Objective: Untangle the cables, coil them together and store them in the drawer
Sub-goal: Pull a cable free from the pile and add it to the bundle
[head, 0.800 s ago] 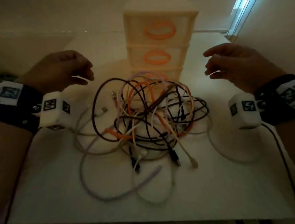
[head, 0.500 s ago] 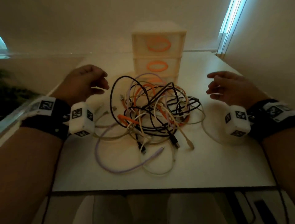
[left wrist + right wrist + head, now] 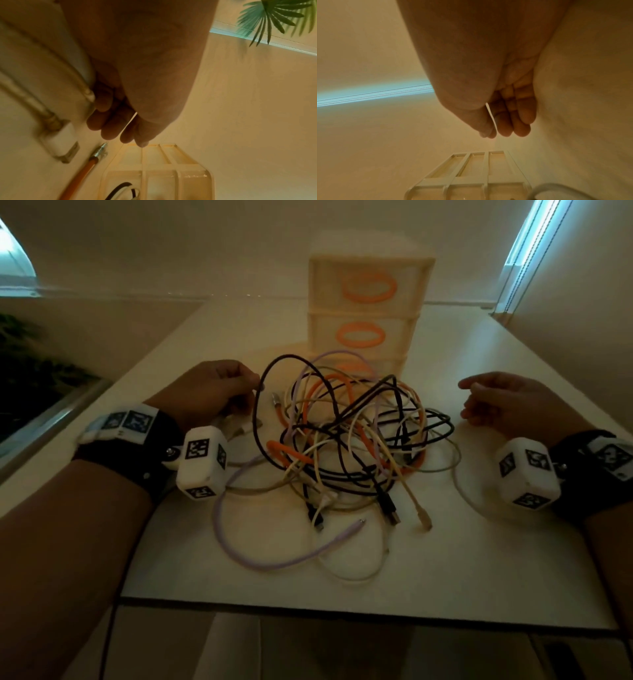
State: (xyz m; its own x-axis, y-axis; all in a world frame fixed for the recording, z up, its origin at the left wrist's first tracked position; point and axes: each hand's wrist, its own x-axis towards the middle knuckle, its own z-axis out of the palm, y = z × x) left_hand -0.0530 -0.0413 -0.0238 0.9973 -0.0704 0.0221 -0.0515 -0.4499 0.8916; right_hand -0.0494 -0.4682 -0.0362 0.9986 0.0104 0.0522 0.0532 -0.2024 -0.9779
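Observation:
A tangle of cables [image 3: 349,440] in black, orange, white and lilac lies mid-table in front of a cream drawer unit [image 3: 322,289] with orange oval handles, all drawers closed. My left hand [image 3: 219,395] hovers at the tangle's left side, its loosely curled fingertips beside a tall black loop [image 3: 291,357]. The left wrist view shows those fingers [image 3: 109,125] holding nothing, with a white USB plug [image 3: 63,146] and an orange cable's plug [image 3: 101,150] just beyond. My right hand [image 3: 496,402] floats right of the tangle, its fingers [image 3: 522,121] relaxed and empty.
The white table [image 3: 445,559] ends in a front edge close to me. A lilac cable [image 3: 260,563] and a white loop trail toward that edge. A wall and a window blind [image 3: 527,251] stand to the right, a plant [image 3: 34,371] to the left.
The head view has pulled back and tilted. Both hands have dropped toward the table, and the left hand has closed in on the black loop at the tangle's left.

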